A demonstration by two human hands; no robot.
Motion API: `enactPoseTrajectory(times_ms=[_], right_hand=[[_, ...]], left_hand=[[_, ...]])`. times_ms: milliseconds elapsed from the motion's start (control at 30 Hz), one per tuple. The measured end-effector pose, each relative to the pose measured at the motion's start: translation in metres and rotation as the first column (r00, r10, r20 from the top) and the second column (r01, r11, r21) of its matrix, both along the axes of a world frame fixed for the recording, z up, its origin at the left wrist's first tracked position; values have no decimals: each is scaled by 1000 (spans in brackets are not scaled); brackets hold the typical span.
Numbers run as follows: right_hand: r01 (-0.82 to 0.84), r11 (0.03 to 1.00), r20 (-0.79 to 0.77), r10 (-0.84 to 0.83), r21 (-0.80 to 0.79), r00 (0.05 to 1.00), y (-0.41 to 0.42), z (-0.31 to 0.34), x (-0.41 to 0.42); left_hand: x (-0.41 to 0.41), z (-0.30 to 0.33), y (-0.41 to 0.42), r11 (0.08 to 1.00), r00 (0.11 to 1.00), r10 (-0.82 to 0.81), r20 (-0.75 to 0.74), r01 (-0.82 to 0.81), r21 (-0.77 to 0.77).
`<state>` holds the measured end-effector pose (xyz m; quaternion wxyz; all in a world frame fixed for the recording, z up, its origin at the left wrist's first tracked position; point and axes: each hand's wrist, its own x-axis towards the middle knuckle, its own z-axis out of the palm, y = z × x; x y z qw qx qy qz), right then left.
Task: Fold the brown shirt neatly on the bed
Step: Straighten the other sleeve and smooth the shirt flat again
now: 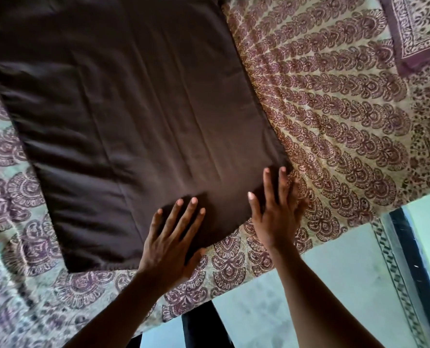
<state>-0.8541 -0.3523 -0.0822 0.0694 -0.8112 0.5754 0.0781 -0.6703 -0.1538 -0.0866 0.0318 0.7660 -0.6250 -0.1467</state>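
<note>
Nearest the bed's edge, the left hand (170, 243) and right hand (275, 217) lie flat, fingers (192, 214) spread apart and gripping nothing, pressing the near hem of the brown shirt (133, 101). Beyond the fingertips the shirt stretches smooth across the patterned bed (334, 109). It looks light, soft and slightly slippery; pinching the hem corners beside each hand seems the best hold.

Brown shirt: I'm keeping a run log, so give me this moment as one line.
brown shirt flat on bedspread | left hand flat on near edge | right hand at near corner | fingers spread
</note>
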Motion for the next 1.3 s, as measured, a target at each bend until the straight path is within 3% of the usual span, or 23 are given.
enactPoseTrajectory(times_ms=[133,200,267,333,567,633,700,833,1100,1300], right_hand=[[57,992,39,-52,-117,998,-2,8,12],[-46,988,79,58,-147,995,-3,8,37],[-217,973,128,226,-79,966,-3,4,62],[-284,957,113,288,-49,951,2,-4,68],[67,998,71,-66,-11,995,20,-1,28],[1,998,55,3,-61,998,35,6,39],[-177,980,61,183,-86,981,59,11,63],[-455,890,114,450,25,886,116,4,113],[-428,899,105,419,94,902,171,7,89],[-472,880,205,473,-57,857,148,9,201]], left_hand=[[6,3,0,996,995,71,-67,-74,-48],[16,2,0,985,987,151,-61,-156,-78],[31,-1,2,968,972,233,-23,-234,-86],[48,-3,9,954,956,291,28,-288,-79],[63,-4,86,937,932,350,96,-349,-30],[59,-1,102,919,915,395,76,-394,-33],[56,3,109,897,897,440,48,-436,-66],[69,1,121,850,848,526,60,-521,-83],[59,2,174,878,879,478,-3,-477,-41],[140,8,123,854,880,473,-52,-472,-221]])
